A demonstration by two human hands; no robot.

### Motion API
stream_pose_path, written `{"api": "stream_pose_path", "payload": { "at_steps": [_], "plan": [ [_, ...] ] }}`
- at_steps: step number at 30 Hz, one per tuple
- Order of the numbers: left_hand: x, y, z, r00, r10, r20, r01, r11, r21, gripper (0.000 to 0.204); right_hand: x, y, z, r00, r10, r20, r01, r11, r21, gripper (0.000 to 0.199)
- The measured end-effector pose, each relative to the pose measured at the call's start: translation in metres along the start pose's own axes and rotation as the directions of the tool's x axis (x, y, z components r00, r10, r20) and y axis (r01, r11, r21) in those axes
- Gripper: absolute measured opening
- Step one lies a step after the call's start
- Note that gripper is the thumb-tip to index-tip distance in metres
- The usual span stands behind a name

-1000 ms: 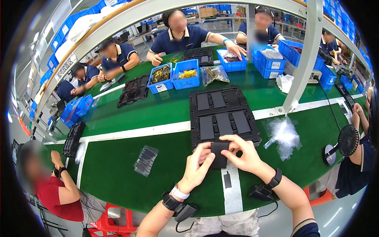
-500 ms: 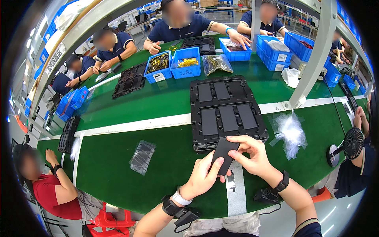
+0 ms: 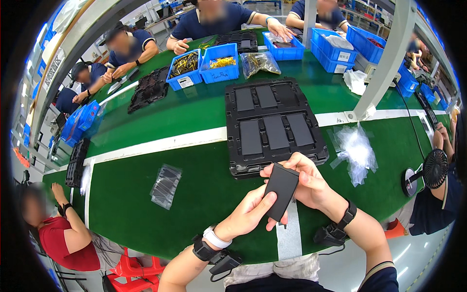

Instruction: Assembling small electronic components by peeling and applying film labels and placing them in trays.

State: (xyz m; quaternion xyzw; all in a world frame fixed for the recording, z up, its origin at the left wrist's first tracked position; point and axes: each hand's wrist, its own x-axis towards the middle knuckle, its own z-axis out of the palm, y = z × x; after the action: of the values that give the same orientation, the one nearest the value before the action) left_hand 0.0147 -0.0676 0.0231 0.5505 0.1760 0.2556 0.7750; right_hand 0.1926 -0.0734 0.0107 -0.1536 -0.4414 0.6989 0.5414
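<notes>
A flat black rectangular block (image 3: 282, 191) is held between my two hands above the near side of the green table. My left hand (image 3: 247, 212) is closed on its lower left, thumb on the broad face and fingers behind. At the upper right edge, my right hand (image 3: 314, 184) grips the block between thumb and fingers. Just beyond lies a black molded tray (image 3: 233, 163) with several similar black blocks (image 3: 275, 132) in its pockets; one far-right pocket holds none.
Clear plastic sleeves (image 3: 166, 187) lie at left, and a loose heap of clear film (image 3: 356, 153) at right. Blue bins (image 3: 220, 74) stand farther back. A metal post (image 3: 384, 63) rises beyond the film. A small black fan (image 3: 434, 169) stands far right. Co-workers sit around the table.
The block has been tilted so its end edge shows more, and my right fingers have shifted along its top. My head view has moved slightly, sliding the scene up and left.
</notes>
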Motion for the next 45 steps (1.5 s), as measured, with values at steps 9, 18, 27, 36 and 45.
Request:
{"api": "stream_pose_path", "payload": {
  "at_steps": [9,18,27,36,45],
  "plan": [
    [0.005,-0.002,-0.012,0.965,0.137,-0.221,0.04,0.762,0.646,0.016,-0.025,-0.054,0.014,0.998,-0.065,-0.004,0.047,0.764,-0.644,0.062],
    [0.005,-0.003,-0.008,0.983,0.128,-0.133,0.052,0.496,0.866,0.022,-0.066,-0.041,0.007,0.976,0.216,0.04,0.037,0.014,-0.999,0.046],
    [0.003,-0.01,-0.004,0.985,0.13,-0.112,0.034,0.495,0.868,0.02,-0.078,-0.028,0.002,0.983,0.091,0.156,0.161,-0.049,-0.986,0.032],
    [0.007,-0.01,-0.004,0.987,0.077,-0.141,0.082,0.514,0.854,0.021,-0.076,-0.024,0.004,0.978,0.071,0.196,0.198,-0.022,-0.98,0.039],
    [0.006,-0.009,-0.003,0.985,0.06,-0.164,0.108,0.531,0.84,0.021,-0.077,-0.023,0.007,0.982,0.077,0.174,0.18,-0.08,-0.98,0.039]
  ]
}}
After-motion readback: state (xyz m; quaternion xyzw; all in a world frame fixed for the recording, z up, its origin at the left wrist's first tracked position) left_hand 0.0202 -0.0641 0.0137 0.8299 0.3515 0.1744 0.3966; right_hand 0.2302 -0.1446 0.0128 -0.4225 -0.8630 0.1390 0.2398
